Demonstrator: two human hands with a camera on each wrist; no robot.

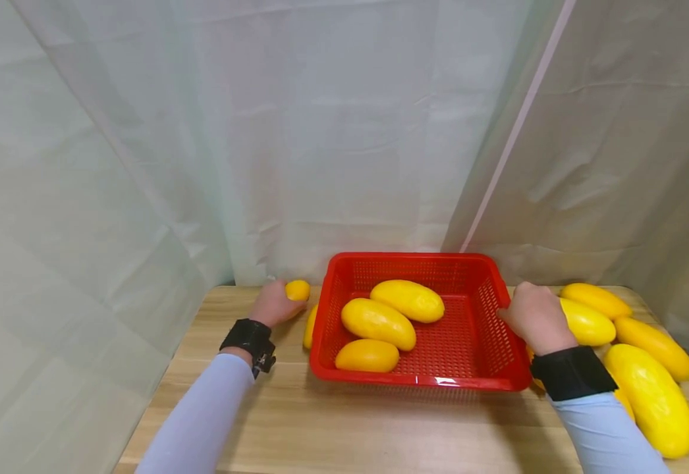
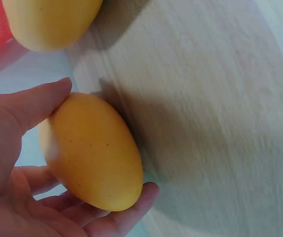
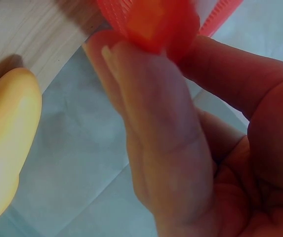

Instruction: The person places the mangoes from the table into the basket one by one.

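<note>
My left hand [image 1: 278,301] grips a yellow mango [image 1: 298,289] just left of the red mesh basket [image 1: 415,258]. In the left wrist view the mango [image 2: 94,150] lies between thumb and curled fingers [image 2: 126,217], just above the wooden table. My right hand [image 1: 516,311] pinches the basket's right rim; up close its fingers [image 3: 156,123] press on the red rim [image 3: 156,19]. Three mangoes [image 1: 378,322] lie inside the basket. Another mango [image 1: 309,326] leans against the basket's left wall.
Several large mangoes [image 1: 655,398] lie on the table right of the basket, one [image 3: 5,148] close to my right hand. The wooden table [image 1: 350,428] has bare room in front. Pale curtains hang close behind and to both sides.
</note>
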